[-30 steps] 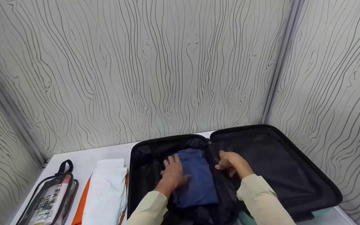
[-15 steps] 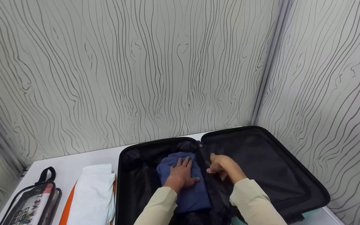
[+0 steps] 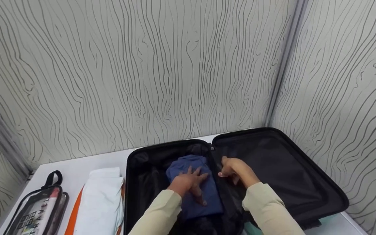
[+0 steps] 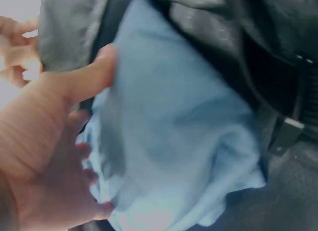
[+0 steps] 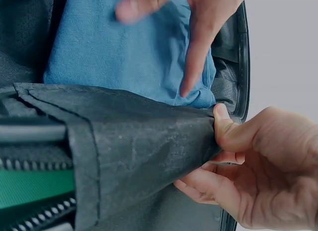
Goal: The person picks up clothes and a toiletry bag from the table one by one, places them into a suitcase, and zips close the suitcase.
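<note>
A folded blue garment point(image 3: 207, 205) lies in the left half of an open black suitcase point(image 3: 168, 145), beside the hinge. My left hand point(image 3: 191, 182) is over the garment with its fingers spread; the left wrist view shows the thumb and fingertips along the edge of the blue cloth point(image 4: 164, 107). Between thumb and fingers, my right hand point(image 5: 268, 171) pinches the edge of a black fabric lining flap point(image 5: 139, 141). That flap runs along the hinge side, right next to the garment. In the head view the right hand's grip is partly hidden by the hand itself.
Left of the suitcase lies a folded white cloth point(image 3: 100, 199) with orange fabric point(image 3: 74, 212) under it. Farther left are clear zip pouches point(image 3: 38, 209) with a black loop. The suitcase's other half point(image 3: 279, 173) lies opened out to the right. A patterned wall point(image 3: 175, 65) stands behind.
My left hand has moved from the garment's left edge to the right, onto its top, and its fingers have spread. The right hand keeps its pinch on the flap. The head view shifted slightly.
</note>
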A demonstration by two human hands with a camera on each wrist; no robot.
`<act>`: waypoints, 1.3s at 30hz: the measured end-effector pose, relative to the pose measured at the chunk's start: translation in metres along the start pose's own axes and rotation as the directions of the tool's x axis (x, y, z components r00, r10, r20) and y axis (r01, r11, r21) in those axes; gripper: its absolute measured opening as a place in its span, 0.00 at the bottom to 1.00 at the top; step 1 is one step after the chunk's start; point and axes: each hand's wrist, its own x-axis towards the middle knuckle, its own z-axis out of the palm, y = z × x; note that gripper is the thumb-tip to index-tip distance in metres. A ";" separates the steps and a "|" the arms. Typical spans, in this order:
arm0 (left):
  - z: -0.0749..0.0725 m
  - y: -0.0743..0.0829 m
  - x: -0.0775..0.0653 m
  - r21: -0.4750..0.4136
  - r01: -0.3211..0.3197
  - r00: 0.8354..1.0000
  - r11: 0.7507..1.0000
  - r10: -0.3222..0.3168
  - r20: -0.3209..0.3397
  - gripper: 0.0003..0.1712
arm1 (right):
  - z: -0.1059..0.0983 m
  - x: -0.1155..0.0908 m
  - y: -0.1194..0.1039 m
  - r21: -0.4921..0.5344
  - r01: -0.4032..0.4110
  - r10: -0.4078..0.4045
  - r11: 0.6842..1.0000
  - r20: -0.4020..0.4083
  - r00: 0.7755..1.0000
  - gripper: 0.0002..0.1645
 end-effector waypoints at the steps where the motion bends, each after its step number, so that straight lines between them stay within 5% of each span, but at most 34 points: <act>1: 0.000 -0.001 -0.001 -0.007 0.006 1.000 1.000 -0.005 0.024 0.58 | 0.001 0.001 0.000 0.000 0.003 -0.003 1.000 -0.002 1.000 0.46; 7: 0.007 -0.014 -0.004 -0.016 0.017 0.999 1.000 -0.016 0.050 0.56 | 0.011 0.006 -0.008 0.021 0.022 -0.023 1.000 0.014 1.000 0.45; 16: -0.002 -0.051 -0.040 -0.086 -0.045 0.994 0.995 0.037 -0.100 0.46 | 0.006 0.019 -0.026 -0.016 0.066 -0.065 0.998 0.033 0.997 0.45; 22: -0.007 -0.075 -0.066 -0.116 -0.123 0.966 0.986 0.092 -0.242 0.36 | -0.001 0.033 -0.019 -0.058 0.087 -0.086 0.994 0.019 0.996 0.41; 26: -0.007 -0.096 -0.081 -0.147 -0.208 0.925 0.967 0.145 -0.351 0.32 | -0.005 0.041 -0.020 -0.175 0.111 -0.115 0.978 -0.015 0.993 0.18; 29: -0.008 -0.111 -0.092 -0.162 -0.268 0.868 0.950 0.165 -0.468 0.27 | -0.009 0.044 -0.021 -0.335 0.145 -0.172 0.931 -0.052 0.984 0.05; 32: -0.008 -0.128 -0.105 -0.179 -0.306 0.797 0.935 0.149 -0.585 0.22 | -0.015 0.045 -0.022 -0.438 0.169 -0.222 0.883 -0.072 0.972 0.04; 36: -0.010 -0.150 -0.121 -0.228 -0.335 0.720 0.914 0.092 -0.688 0.19 | -0.023 0.043 -0.018 -0.333 0.131 -0.173 0.934 -0.100 0.980 0.04; 39: -0.009 -0.164 -0.132 -0.316 -0.334 0.701 0.888 0.010 -0.713 0.18 | -0.027 0.042 -0.014 -0.232 0.102 -0.133 0.967 -0.120 0.984 0.07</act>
